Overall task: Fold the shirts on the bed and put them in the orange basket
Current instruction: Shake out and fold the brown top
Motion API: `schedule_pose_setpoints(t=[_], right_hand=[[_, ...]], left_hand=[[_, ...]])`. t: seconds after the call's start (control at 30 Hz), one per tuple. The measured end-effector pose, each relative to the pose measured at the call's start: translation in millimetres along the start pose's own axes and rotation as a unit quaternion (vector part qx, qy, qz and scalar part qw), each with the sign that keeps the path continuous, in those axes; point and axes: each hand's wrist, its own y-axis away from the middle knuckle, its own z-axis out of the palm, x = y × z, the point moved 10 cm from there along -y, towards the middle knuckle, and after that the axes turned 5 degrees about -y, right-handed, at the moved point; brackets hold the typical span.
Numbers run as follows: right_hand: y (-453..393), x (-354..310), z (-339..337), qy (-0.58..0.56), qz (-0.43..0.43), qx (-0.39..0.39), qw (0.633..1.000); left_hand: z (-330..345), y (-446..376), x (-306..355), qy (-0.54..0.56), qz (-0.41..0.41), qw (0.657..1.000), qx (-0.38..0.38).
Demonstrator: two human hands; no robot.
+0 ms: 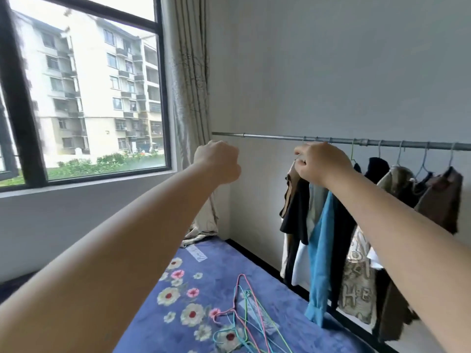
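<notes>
Hanging beige shirt (358, 289) bears letters "H·E".

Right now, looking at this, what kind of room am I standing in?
Most likely a bedroom in a flat. A bed with a blue floral cover fills the floor, a grey metal clothes rail hung with shirts runs along the white wall, and a dark-framed window with a pale curtain faces apartment blocks.

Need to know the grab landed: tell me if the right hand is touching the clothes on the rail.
Touching. The head view shows the right hand with its fingers curled round the tops of the hanging shirts, just under the rail.
</notes>
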Motion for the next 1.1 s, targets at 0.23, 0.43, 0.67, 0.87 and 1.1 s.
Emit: schedule_pose_setpoints(t=[0.23,0.43,0.67,0.87,1.1], right_hand=[[-24,140,12,0.013,0.098,0.002,0.995],[-19,264,30,0.072,0.187,-0.018,0.98],[-8,406,39,0.09,0.257,-0.034,0.962],[-17,532,37,0.073,0.279,-0.026,0.957],[-35,662,49,0.039,0.253,-0.029,0.966]], left_hand=[[32,-89,91,0.062,0.04,0.997,-0.004],[68,-156,209,0.09,0.14,0.986,-0.008],[102,-212,353,0.117,0.222,0.967,-0.03],[113,-256,469,0.159,0.253,0.954,-0.035],[128,-293,599,0.192,0.273,0.94,-0.063]])
